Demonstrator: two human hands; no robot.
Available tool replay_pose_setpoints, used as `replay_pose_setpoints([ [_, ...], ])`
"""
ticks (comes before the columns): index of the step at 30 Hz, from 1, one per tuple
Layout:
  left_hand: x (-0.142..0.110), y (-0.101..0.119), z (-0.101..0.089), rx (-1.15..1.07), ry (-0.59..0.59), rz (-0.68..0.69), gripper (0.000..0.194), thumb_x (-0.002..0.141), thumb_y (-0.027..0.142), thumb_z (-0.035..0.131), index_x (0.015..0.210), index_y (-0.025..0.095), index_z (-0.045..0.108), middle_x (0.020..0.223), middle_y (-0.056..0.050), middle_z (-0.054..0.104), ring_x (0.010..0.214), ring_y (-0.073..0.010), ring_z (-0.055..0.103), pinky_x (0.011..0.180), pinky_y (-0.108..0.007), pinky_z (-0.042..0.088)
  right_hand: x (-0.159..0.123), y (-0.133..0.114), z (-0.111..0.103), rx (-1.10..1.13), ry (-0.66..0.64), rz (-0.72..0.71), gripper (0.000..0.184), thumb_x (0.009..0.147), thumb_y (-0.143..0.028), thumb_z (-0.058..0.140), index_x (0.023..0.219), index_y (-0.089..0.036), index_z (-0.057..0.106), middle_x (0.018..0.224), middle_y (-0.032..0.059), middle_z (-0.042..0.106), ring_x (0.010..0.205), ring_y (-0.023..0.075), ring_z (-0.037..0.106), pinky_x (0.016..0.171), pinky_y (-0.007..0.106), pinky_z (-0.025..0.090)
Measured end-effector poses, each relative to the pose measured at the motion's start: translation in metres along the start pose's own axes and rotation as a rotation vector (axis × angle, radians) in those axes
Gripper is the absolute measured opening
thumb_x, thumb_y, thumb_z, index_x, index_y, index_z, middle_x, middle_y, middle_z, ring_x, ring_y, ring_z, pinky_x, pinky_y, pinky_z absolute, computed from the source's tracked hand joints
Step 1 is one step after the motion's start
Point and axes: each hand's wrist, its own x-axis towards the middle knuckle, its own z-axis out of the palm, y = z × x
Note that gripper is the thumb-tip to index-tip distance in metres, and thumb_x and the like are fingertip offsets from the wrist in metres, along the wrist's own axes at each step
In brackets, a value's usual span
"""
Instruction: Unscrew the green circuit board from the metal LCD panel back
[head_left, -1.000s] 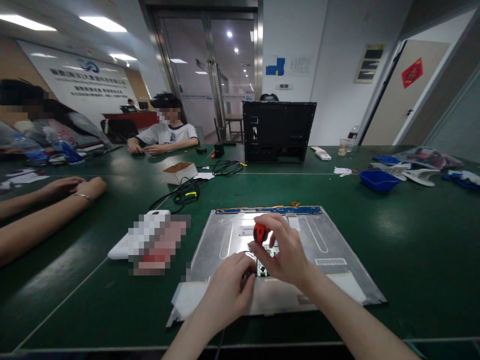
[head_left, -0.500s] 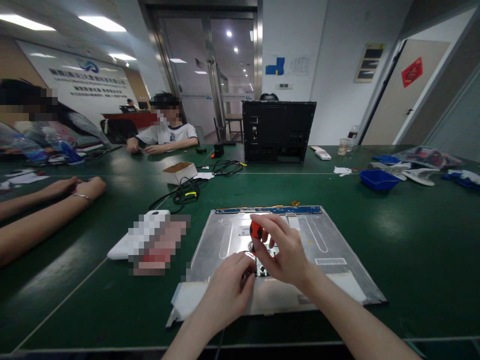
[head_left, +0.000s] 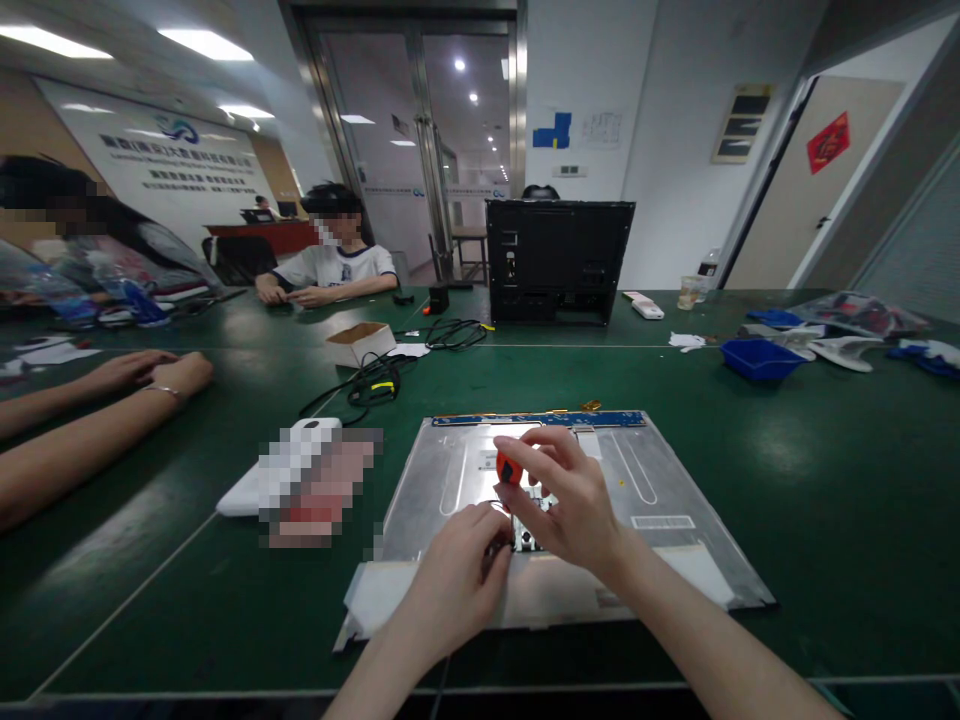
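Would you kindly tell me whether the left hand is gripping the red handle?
No, the right hand grips the red handle, while the left hand is lower, over the panel.

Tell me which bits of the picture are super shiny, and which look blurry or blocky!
In the head view, white glare shines on the metal panel beside the right hand; paler shine spreads over the green table; the bottles at far left look smeared; square blocks cover part of the white object.
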Motion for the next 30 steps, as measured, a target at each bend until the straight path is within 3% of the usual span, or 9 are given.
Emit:
replay_pose_setpoints([
  [9,0.0000,-0.0008,0.0001,-0.024,0.020,0.032,0.013,0.080,0.014,0.047,0.083,0.021,0.057,0.085,-0.005,0.063,0.084,-0.0218,0.059,0.075,-0.033,0.047,0.0010,-0.0015,-0.0019,0.069,-0.026,-0.013,0.050,0.086,-0.013,0.050,0.135,-0.020,0.045,0.104,0.0084,0.066,0.077,0.0160,0.065,0.064,0.029,0.060],
  [15,-0.0004,-0.0023,0.0017,-0.013,0.009,0.030,0.014,0.081,0.013,0.044,0.085,0.021,0.054,0.088,-0.004,0.061,0.082,-0.0207,0.056,0.072,-0.032,0.044,-0.0013,0.0011,0.0016,0.062,0.033,-0.017,0.039,0.088,-0.020,0.061,0.124,-0.021,0.047,0.095,0.0048,0.066,0.069,0.0140,0.062,0.056,0.025,0.056],
  [21,-0.0005,-0.0029,0.0021,-0.007,0.017,0.026,0.013,0.079,0.014,0.045,0.084,0.021,0.055,0.086,-0.005,0.061,0.085,-0.0222,0.057,0.078,-0.034,0.046,0.0004,-0.0001,0.0009,0.016,0.042,-0.012,0.032,0.092,-0.021,0.058,0.124,-0.024,0.053,0.109,0.0076,0.060,0.075,0.0131,0.064,0.056,0.024,0.057],
  [30,-0.0012,-0.0011,0.0002,-0.005,-0.005,0.015,0.012,0.079,0.015,0.046,0.084,0.021,0.055,0.088,-0.005,0.061,0.085,-0.0224,0.057,0.076,-0.034,0.046,0.0003,0.0006,-0.0003,0.076,0.009,-0.028,0.043,0.090,-0.013,0.052,0.131,-0.022,0.047,0.117,0.0108,0.065,0.075,0.0136,0.066,0.057,0.025,0.057],
])
